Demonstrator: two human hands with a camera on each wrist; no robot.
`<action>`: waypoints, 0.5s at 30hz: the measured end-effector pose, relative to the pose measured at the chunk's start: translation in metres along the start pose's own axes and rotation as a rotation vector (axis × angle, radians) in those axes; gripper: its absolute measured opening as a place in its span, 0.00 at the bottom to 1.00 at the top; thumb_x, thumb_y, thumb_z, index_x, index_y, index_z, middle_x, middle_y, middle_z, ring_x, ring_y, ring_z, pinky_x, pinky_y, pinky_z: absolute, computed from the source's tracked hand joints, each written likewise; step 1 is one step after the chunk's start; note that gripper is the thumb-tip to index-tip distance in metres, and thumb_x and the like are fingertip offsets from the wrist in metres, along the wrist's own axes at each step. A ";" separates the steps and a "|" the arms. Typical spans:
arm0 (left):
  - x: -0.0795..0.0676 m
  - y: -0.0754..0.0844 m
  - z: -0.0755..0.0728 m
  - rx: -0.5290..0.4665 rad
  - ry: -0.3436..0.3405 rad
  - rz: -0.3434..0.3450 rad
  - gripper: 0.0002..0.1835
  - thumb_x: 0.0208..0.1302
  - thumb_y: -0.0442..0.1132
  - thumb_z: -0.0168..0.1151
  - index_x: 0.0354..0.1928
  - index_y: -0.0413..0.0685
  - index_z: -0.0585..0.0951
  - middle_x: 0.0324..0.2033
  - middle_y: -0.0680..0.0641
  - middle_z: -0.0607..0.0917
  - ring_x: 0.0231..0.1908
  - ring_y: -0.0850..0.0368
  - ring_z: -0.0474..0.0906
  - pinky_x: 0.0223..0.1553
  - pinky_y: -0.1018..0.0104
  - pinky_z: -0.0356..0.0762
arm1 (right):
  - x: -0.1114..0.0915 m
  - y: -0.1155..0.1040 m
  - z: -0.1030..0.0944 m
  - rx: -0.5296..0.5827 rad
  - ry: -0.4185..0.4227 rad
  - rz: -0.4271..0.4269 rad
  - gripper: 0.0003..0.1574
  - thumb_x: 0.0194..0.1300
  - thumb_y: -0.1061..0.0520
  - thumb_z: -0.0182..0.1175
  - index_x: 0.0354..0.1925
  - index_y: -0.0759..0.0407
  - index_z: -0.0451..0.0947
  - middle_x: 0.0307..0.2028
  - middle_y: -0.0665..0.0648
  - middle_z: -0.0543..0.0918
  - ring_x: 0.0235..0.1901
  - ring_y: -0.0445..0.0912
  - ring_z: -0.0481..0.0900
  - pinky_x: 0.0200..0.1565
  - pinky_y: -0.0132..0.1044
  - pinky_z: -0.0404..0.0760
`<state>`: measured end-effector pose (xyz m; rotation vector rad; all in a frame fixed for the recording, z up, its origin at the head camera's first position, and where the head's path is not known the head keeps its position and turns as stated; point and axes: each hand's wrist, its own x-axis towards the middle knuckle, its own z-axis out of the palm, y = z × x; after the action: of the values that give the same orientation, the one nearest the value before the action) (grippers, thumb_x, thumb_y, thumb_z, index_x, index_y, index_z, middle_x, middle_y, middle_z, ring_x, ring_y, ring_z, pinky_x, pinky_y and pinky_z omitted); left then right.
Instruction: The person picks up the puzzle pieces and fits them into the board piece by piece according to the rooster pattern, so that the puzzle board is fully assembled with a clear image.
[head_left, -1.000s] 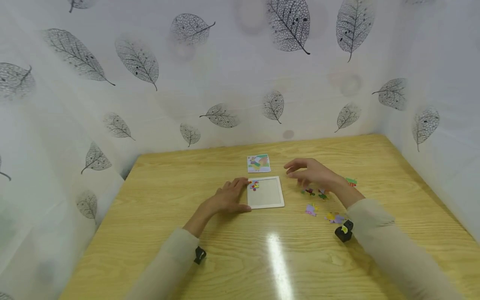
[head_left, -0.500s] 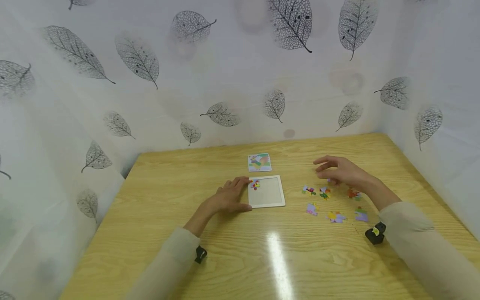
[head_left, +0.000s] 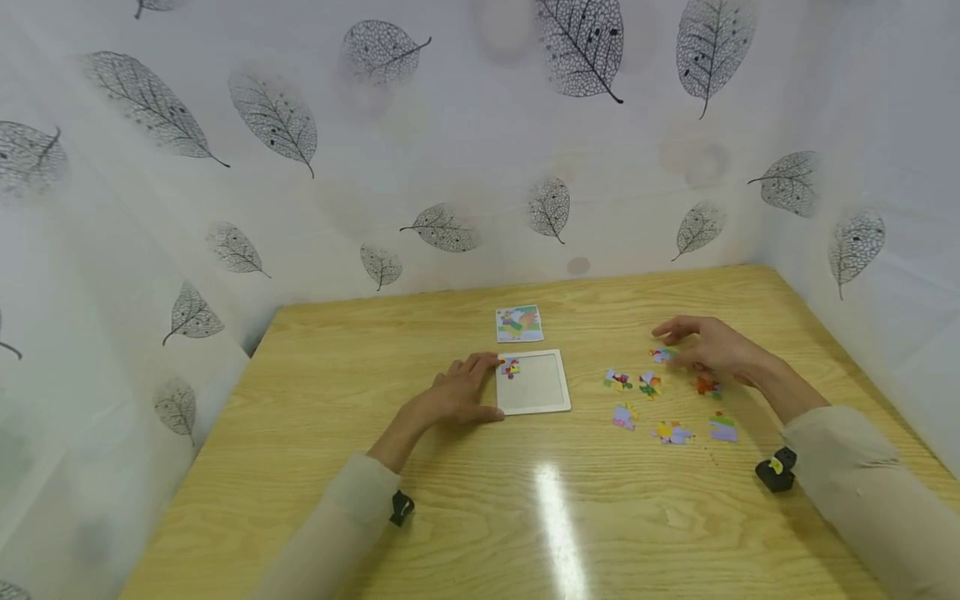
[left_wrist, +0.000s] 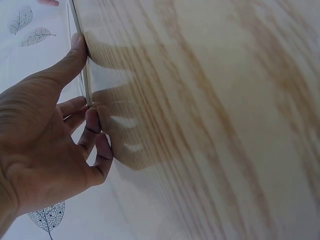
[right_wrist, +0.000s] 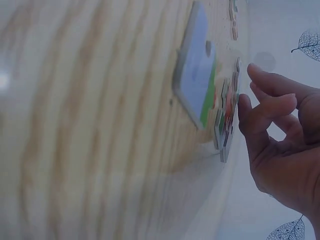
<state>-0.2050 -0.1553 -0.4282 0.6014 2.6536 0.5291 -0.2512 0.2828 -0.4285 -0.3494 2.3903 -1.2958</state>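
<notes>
The white puzzle frame [head_left: 566,392] lies flat on the table, with one colourful jigsaw piece [head_left: 511,367] set in its far left corner. My left hand [head_left: 457,393] holds the frame's left edge, thumb at the near corner and fingers at the far one. In the left wrist view, thumb and fingers of the left hand [left_wrist: 55,130] meet the thin edge of the frame [left_wrist: 86,75]. To the right, my right hand [head_left: 712,346] hovers with loosely bent fingers around a small purple-and-red jigsaw piece [head_left: 662,354]. The right wrist view shows the right hand's fingertips [right_wrist: 245,102] apart, nothing pinched between them.
Several loose jigsaw pieces lie right of the frame, among them a purple-and-green piece [head_left: 723,428], a yellow-and-purple piece [head_left: 672,432] and an orange piece [head_left: 705,386]. A picture card [head_left: 519,324] lies behind the frame. Leaf-printed cloth [head_left: 465,150] encloses the wooden table [head_left: 450,500].
My right hand has swung right, from beside the frame and card to the far loose pieces, uncovering several of them. The left hand stays on the frame.
</notes>
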 end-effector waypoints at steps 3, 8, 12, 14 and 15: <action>0.000 0.000 0.001 0.002 0.000 0.001 0.46 0.67 0.55 0.70 0.80 0.52 0.57 0.80 0.44 0.56 0.73 0.35 0.59 0.66 0.30 0.63 | 0.000 0.001 0.000 -0.019 -0.008 0.003 0.32 0.68 0.65 0.66 0.68 0.68 0.72 0.65 0.76 0.68 0.15 0.42 0.61 0.19 0.37 0.69; 0.002 -0.001 0.002 0.022 -0.002 0.004 0.47 0.68 0.56 0.70 0.80 0.53 0.56 0.80 0.44 0.56 0.73 0.35 0.60 0.66 0.29 0.63 | 0.002 0.001 0.001 -0.074 -0.006 -0.005 0.27 0.68 0.67 0.65 0.64 0.69 0.75 0.63 0.74 0.72 0.21 0.41 0.65 0.22 0.37 0.71; 0.001 -0.001 0.001 0.019 -0.002 0.000 0.47 0.67 0.56 0.70 0.80 0.53 0.56 0.80 0.44 0.56 0.73 0.35 0.60 0.66 0.29 0.63 | 0.004 0.000 0.002 -0.120 0.018 -0.009 0.24 0.67 0.68 0.65 0.61 0.67 0.79 0.60 0.72 0.76 0.23 0.41 0.66 0.23 0.36 0.71; 0.001 -0.001 0.001 0.013 0.002 0.000 0.47 0.67 0.55 0.71 0.80 0.52 0.57 0.80 0.43 0.57 0.72 0.35 0.60 0.66 0.29 0.63 | 0.004 0.000 0.002 -0.112 0.019 -0.005 0.23 0.68 0.68 0.65 0.61 0.67 0.80 0.60 0.73 0.77 0.19 0.40 0.63 0.22 0.36 0.70; 0.001 -0.001 0.001 0.013 0.003 0.000 0.47 0.67 0.55 0.71 0.80 0.52 0.57 0.79 0.43 0.57 0.72 0.35 0.60 0.66 0.29 0.63 | 0.004 0.000 0.002 -0.099 0.017 0.003 0.23 0.68 0.68 0.65 0.61 0.67 0.80 0.60 0.73 0.77 0.16 0.41 0.60 0.20 0.36 0.68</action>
<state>-0.2061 -0.1556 -0.4296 0.6056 2.6615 0.5132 -0.2544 0.2798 -0.4304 -0.3643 2.4738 -1.1870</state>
